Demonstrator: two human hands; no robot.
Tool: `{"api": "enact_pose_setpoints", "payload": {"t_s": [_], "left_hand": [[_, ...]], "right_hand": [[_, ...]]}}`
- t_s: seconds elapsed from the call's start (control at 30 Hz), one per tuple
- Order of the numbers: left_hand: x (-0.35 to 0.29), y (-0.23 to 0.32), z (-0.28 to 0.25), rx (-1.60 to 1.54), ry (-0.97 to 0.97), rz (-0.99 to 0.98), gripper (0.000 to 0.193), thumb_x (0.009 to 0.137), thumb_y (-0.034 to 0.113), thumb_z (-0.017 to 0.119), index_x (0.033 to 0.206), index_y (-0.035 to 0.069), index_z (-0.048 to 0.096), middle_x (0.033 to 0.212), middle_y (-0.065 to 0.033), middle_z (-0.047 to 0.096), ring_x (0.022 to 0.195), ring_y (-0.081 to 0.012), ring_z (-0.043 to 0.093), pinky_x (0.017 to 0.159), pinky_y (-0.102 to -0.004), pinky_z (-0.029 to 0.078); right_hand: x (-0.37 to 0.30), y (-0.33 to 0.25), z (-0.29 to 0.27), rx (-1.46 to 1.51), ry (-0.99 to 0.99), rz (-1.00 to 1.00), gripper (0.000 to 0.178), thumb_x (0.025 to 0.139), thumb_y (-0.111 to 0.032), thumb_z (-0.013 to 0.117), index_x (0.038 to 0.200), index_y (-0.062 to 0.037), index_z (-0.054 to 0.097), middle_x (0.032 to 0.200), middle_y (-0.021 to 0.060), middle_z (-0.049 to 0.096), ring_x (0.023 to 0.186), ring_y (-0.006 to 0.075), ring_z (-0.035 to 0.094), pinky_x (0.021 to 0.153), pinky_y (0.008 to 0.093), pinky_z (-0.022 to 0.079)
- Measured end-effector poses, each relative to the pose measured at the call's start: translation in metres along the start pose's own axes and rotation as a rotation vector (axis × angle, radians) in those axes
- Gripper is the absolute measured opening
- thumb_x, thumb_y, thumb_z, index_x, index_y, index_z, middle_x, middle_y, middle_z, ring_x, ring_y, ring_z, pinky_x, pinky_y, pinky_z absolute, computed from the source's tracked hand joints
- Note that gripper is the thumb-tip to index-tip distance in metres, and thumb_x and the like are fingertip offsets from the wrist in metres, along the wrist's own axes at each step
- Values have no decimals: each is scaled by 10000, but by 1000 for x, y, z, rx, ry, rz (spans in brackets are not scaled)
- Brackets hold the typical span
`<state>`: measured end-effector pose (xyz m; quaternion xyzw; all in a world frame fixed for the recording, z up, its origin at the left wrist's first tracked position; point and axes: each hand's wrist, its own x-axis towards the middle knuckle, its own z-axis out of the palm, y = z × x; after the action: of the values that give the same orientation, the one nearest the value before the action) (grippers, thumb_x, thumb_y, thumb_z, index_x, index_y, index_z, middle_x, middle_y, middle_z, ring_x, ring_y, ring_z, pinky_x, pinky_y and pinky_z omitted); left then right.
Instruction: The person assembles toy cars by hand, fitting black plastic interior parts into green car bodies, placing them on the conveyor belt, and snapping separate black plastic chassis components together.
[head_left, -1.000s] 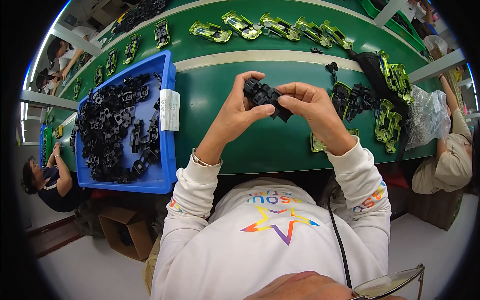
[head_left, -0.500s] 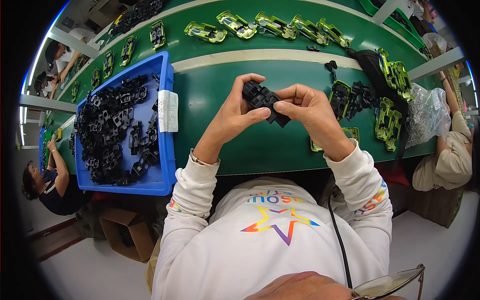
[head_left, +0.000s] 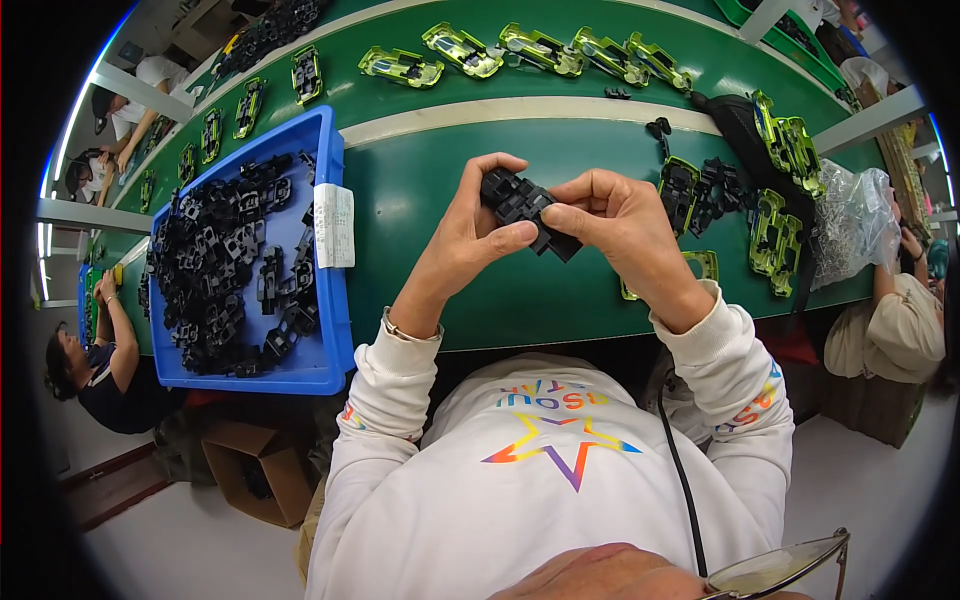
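Observation:
Between my two hands, above the green worktable [head_left: 420, 290], is a black moulded plastic part [head_left: 525, 208] with a blocky surface. My left hand [head_left: 478, 225] grips its left end, thumb on the near side and fingers curled behind. The thumb and fingertips of my right hand [head_left: 612, 225] pinch its right side. Right of my hands lies a green toy car shell [head_left: 679, 190] with black inside, beside a cluster of loose black parts [head_left: 722, 187]. Another green shell [head_left: 703, 265] is partly hidden behind my right wrist.
A blue bin [head_left: 333, 300] full of black parts stands at the left. Green car shells [head_left: 540, 48] line the far belt. More shells [head_left: 775, 240] and a clear plastic bag [head_left: 855, 225] lie at right. Co-workers sit at both sides; a cardboard box [head_left: 260, 470] is on the floor.
The black part has tilted slightly in my hands, and both hands keep their grip. The car shells on the far belt have shifted a little to the left.

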<state>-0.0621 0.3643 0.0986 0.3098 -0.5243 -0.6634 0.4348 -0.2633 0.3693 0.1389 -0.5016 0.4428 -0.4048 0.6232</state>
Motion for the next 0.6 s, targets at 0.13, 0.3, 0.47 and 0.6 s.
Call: {"api": "enact_pose_setpoints", "payload": {"t_s": [0.13, 0.3, 0.47, 0.6], "left_hand": [[-1, -2, 1, 43, 34, -23, 594, 873, 217, 735, 1316, 40, 380, 1047, -79, 527, 926, -110, 550, 821, -248, 486], [2, -2, 4, 111, 64, -14, 508, 894, 192, 699, 1287, 56, 406, 986, -52, 511, 862, -102, 527, 766, -240, 477], [10, -15, 5, 242, 127, 67, 457, 887, 179, 697, 1248, 62, 442, 956, -37, 540, 835, -96, 533, 745, -237, 473], [18, -27, 6, 323, 166, 51, 453, 870, 176, 719, 1231, 51, 475, 970, -45, 559, 830, -93, 544, 737, -236, 477]], "right_hand": [[0, 4, -2, -13, 2, -17, 214, 854, -72, 730, 995, 79, 672, 860, 123, 710, 746, 132, 677, 666, 243, 555], [1, 12, -2, -61, 9, -4, 195, 849, -64, 728, 972, 74, 664, 862, 118, 708, 763, 127, 674, 682, 245, 550], [7, 18, -5, -57, 19, -6, 175, 867, -77, 693, 970, 61, 661, 863, 103, 697, 771, 131, 668, 680, 253, 541], [12, 34, -14, -27, 39, -25, 173, 876, -89, 680, 969, 56, 664, 859, 109, 697, 763, 133, 666, 664, 262, 538]]}}
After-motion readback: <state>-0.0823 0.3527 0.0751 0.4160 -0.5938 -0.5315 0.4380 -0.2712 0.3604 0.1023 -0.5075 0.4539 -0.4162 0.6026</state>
